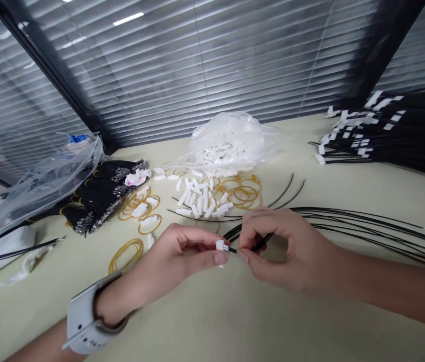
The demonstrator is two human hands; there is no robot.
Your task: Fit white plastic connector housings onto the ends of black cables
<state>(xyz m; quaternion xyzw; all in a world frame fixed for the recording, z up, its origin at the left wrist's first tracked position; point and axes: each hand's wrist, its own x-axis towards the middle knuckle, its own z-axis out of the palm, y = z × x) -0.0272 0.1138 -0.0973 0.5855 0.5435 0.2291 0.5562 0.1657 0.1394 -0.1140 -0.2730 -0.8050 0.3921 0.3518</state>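
Observation:
Between thumb and fingers, my left hand (193, 251) pinches a small white connector housing (220, 245). My right hand (276, 246) is closed on a black wire (232, 250), whose metal-tipped end meets the right side of the housing. How deep the tip sits in it I cannot tell. More black wires (333, 216) pass behind my right hand and run off to the right. Just beyond both hands lies a loose heap of white connector housings (201, 197) on the pale table (242, 322).
Yellow rubber bands (242, 193) lie around the heap, with a clear bag of white parts (231, 143) behind. Bundled black wires (99, 193) and plastic wrap (46, 176) are at left. Black wires with white connectors (393, 128) are piled at right. Window blinds (197, 60) stand behind.

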